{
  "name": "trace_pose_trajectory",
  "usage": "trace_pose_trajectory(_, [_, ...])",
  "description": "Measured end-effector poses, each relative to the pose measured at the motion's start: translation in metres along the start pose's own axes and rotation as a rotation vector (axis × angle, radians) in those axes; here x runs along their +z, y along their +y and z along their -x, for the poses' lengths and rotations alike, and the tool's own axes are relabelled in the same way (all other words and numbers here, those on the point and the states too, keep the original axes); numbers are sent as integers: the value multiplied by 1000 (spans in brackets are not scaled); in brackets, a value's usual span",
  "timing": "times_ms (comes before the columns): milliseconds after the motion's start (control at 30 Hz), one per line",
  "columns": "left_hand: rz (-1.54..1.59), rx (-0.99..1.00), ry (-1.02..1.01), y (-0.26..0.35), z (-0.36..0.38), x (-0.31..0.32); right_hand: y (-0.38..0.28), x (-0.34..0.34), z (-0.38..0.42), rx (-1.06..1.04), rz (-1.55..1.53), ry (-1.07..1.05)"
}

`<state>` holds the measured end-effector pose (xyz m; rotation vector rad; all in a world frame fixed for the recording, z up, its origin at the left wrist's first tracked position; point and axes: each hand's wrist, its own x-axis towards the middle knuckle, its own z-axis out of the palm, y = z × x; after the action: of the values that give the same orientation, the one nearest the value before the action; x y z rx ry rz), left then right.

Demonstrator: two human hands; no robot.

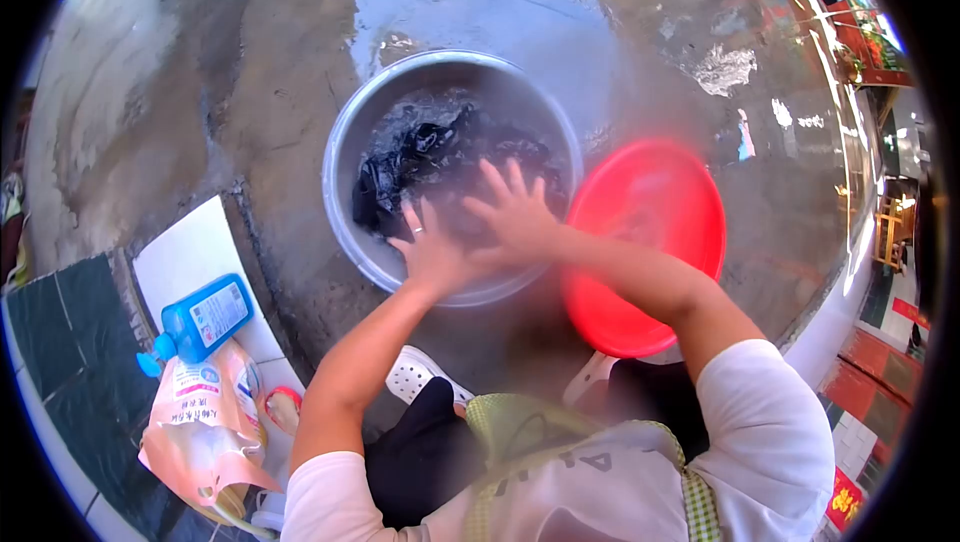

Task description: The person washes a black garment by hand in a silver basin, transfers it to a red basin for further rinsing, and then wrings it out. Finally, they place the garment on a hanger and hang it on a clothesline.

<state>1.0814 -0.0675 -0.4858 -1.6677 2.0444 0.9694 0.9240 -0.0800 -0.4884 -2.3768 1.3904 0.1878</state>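
A grey round basin [345, 232] on the wet ground holds water and soaked black cloth [385, 177]. Over its near side, my left hand [432, 250], with a ring on one finger, has its fingers spread and nothing in them. My right hand [518, 214] is likewise open, fingers apart, reaching further over the water. The wrists come close together above the near rim. A haze blurs the view around both hands and hides part of the basin's contents.
A red plastic basin [640, 232] stands right of the grey one. To the left, a blue bottle [208, 317] lies on its side beside a pink printed bag [200, 422], on a white and dark-green tiled ledge [85, 317]. White clogs [415, 374] are on my feet.
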Motion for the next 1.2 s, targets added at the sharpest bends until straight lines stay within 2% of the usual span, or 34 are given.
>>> trace_pose_trajectory(100, [-78,23,55,-16,-28,17,1,17,-19,6,73,204])
trace_pose_trajectory(167, [-96,39,81,-21,-42,8,9,24,-32,23,36,207])
trace_pose_trajectory(233, [-127,92,272,-36,-65,17,18,25,-47,45,-11,177])
trace_pose_trajectory(267, [-74,78,184,-42,-77,16,22,27,-52,63,-56,139])
trace_pose_trajectory(300, [-19,62,94,-38,-81,-6,23,22,-58,88,31,109])
trace_pose_trajectory(333, [-51,144,-36,-31,-80,-33,26,13,-67,130,-11,43])
trace_pose_trajectory(367, [-88,114,30,-44,-99,-20,31,8,-77,170,-54,-20])
trace_pose_trajectory(433, [-29,124,41,-50,-116,-27,37,-8,-92,278,-185,-78])
trace_pose_trajectory(500, [76,103,161,-46,-123,-32,63,18,-126,337,-328,-54])
trace_pose_trajectory(533, [149,-15,196,-40,-122,-34,65,18,-133,391,-325,29])
trace_pose_trajectory(567, [288,91,225,-55,-138,-22,66,17,-140,442,-324,113])
trace_pose_trajectory(600, [328,5,232,-51,-131,-32,68,11,-147,576,-414,-53])
trace_pose_trajectory(633, [374,-79,244,-44,-121,-41,86,41,-163,613,-413,24])
trace_pose_trajectory(700, [490,-89,208,-46,-103,-46,89,46,-163,650,-544,120])
trace_pose_trajectory(733, [596,-92,144,-46,-95,-45,83,29,-148,547,-574,43])
trace_pose_trajectory(767, [649,82,48,-66,-102,-30,71,15,-128,444,-602,-31])
trace_pose_trajectory(800, [455,148,84,-72,-89,-25,52,8,-103,405,-382,139])
trace_pose_trajectory(833, [258,205,124,-73,-67,-21,43,-3,-84,331,-317,138])
trace_pose_trajectory(900, [16,213,57,-71,-25,-30,30,-25,-56,310,-320,100])
trace_pose_trajectory(967, [-114,161,-22,-65,5,-51,27,-46,-45,253,-458,183])
trace_pose_trajectory(1033, [-138,190,-25,-72,14,-68,6,-100,-22,227,-388,347])
trace_pose_trajectory(1100, [-57,213,68,-76,31,-88,-9,-145,-11,320,-398,283])
trace_pose_trajectory(1133, [21,242,59,-78,35,-99,-21,-165,0,296,-367,386])
trace_pose_trajectory(1200, [104,238,103,-64,76,-131,-25,-201,1,270,-266,410])
